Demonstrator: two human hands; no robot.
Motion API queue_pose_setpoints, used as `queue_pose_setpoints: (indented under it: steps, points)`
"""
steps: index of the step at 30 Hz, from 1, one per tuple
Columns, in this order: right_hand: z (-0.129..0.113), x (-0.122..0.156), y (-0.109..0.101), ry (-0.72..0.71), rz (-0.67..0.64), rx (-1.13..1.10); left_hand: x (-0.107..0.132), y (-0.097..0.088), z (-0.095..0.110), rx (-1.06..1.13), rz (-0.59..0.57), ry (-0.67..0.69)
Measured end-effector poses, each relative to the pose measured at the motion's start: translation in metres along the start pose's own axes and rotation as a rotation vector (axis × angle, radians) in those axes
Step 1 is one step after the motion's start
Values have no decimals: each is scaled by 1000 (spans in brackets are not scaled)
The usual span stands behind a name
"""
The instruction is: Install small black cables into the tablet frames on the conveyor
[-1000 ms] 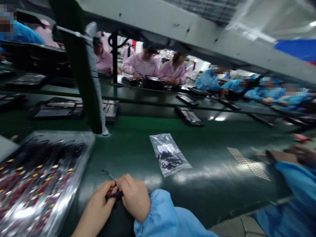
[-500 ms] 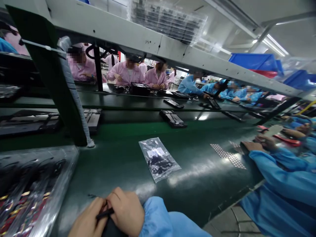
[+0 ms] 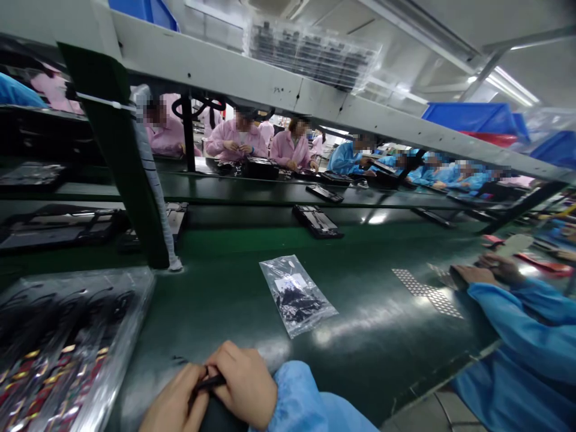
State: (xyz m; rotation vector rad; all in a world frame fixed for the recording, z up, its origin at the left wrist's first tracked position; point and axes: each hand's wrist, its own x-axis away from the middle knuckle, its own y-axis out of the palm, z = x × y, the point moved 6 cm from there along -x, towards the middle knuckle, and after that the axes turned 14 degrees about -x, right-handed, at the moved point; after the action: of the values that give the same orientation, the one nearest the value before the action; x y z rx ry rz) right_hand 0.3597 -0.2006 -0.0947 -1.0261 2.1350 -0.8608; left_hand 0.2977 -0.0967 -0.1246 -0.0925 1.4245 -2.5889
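At the near edge of the bench, my left hand [image 3: 173,401] and my right hand [image 3: 245,384] meet with bent fingers. Between them they pinch a thin black strip-like part [image 3: 212,382], whose exact kind I cannot make out. Below the fingers shows a larger dark piece [image 3: 220,415], partly covered by my hands. A small black wire end [image 3: 180,360] sticks out beyond my left fingers. Farther out on the green bench lies a clear plastic bag [image 3: 297,297] with small black parts and a white label inside.
On the left sits a clear plastic tray [image 3: 146,288] of wired parts. A green post [image 3: 130,174] rises behind it. Black device housings [image 3: 317,221] lie along the line. At right, a co-worker's blue sleeve [image 3: 499,312] is near a sheet of round stickers [image 3: 427,293].
The view has shifted slightly, so the bench and my hands appear a little farther right. My hands keep their grip on the black part. Across the line, co-workers' hands have moved.
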Motion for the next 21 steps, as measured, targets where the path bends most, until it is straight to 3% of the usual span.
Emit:
queue_pose_setpoints:
  steps: [11, 21]
  points:
    - [0, 4, 0, -2, -3, -63, 5, -1, 9, 1, -137, -66]
    - [1, 4, -4, 6, -19, -78, 5, -6, 14, -29, -114, -104]
